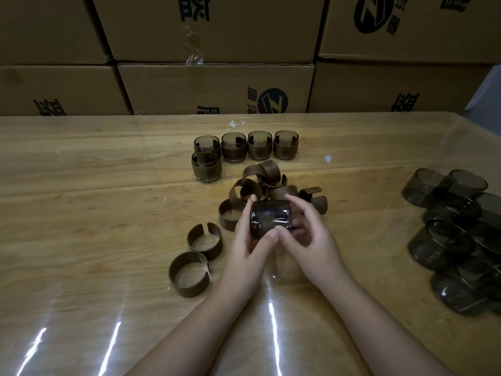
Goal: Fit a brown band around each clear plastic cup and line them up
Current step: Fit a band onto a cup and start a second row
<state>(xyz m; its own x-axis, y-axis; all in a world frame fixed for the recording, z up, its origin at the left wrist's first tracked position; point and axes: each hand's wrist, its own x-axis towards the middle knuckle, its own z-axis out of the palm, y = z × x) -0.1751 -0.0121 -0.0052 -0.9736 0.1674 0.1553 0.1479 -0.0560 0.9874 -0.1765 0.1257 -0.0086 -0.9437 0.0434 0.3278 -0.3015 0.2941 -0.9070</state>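
Note:
Both hands hold one smoky clear cup [271, 218] above the table, lying on its side. My left hand [248, 240] grips its left side with the thumb on its near edge. My right hand [306, 229] curls round its right end; whether a brown band lies under those fingers is hidden. Just behind the hands sits a heap of loose brown bands [260, 183]. Two more open bands [205, 240] [189, 274] lie to the left. Several banded cups [260, 145] stand upright in a row at the back, with one more banded cup [206, 166] in front of the row's left end.
A pile of bare smoky cups [461, 240] fills the right side of the wooden table [81, 213], which has a glossy clear cover. Stacked cardboard boxes [217, 85] form a wall right behind the table's far edge.

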